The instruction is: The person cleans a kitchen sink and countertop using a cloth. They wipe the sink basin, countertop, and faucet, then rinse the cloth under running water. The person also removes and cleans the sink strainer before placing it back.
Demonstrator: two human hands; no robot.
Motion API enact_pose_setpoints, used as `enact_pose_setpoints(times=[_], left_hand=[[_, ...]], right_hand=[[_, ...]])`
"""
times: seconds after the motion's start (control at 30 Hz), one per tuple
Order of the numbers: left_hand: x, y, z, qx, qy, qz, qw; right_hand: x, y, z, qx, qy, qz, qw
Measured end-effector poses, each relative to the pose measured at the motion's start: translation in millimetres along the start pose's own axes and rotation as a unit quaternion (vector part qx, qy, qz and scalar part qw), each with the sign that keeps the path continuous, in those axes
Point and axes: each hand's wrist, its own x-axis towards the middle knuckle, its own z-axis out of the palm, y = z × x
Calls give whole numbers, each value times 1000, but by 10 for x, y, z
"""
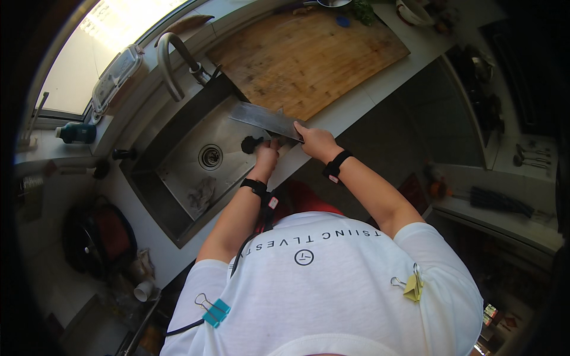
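Observation:
My right hand [319, 144] is closed round the handle end of a broad-bladed cleaver [261, 117]. Its blade points left over the corner of the steel sink [178, 178]. Just below the blade, my left hand [267, 155] is closed with its fingers bent. A dark, bumpy clump like a broccoli head [250, 144] sticks out at its left side, over the basin. What the fingers grip is partly hidden, as is any contact between blade and clump.
A curved tap [169, 65] rises behind the sink. The basin has a drain [210, 156] and a crumpled grey cloth [202, 196]. A large wooden cutting board [314, 56] lies on the counter, with leafy greens [363, 12] at its far end. A green bottle [76, 133] stands left.

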Motion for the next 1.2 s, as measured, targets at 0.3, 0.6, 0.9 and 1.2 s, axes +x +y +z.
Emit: enact_pose_setpoints(times=[0.3, 0.6, 0.9, 1.2], left_hand=[[59, -65, -31, 24, -5, 8, 1000], [-26, 3, -133, 4, -38, 6, 999], [-181, 218, -391, 349, 91, 267, 894], [-59, 117, -243, 226, -27, 115, 967]], right_hand=[[20, -37, -19, 11, -13, 20, 1000], [62, 13, -14, 79, 36, 29, 996], [-138, 222, -53, 246, 185, 70, 949], [-268, 18, 131, -18, 4, -7, 1000]])
